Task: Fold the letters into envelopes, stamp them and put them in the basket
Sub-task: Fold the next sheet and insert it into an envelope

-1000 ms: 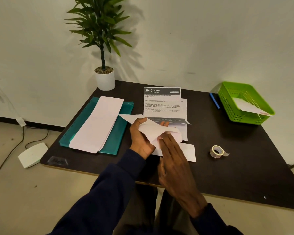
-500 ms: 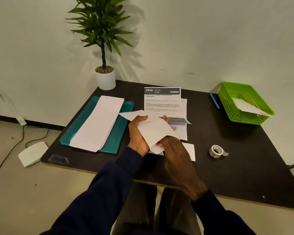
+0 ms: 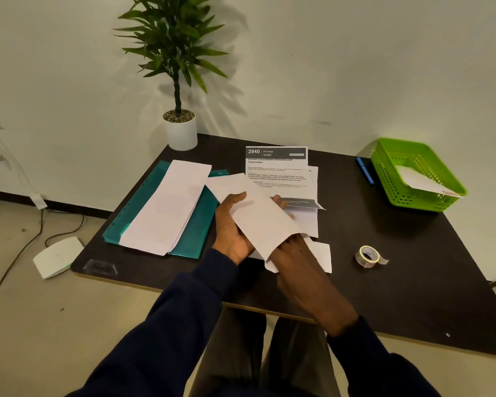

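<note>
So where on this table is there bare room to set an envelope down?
The widest bare patch of table lies right of the tape roll and in front of the green basket, running to the near right corner. The middle is crowded with printed sheets and the held envelope; the teal folder fills the left.

wall [image 3: 327, 67] off-white | floor [image 3: 40, 325] beige | table [image 3: 413, 282] dark, against wall | potted plant [image 3: 177, 93] back-left corner
</note>
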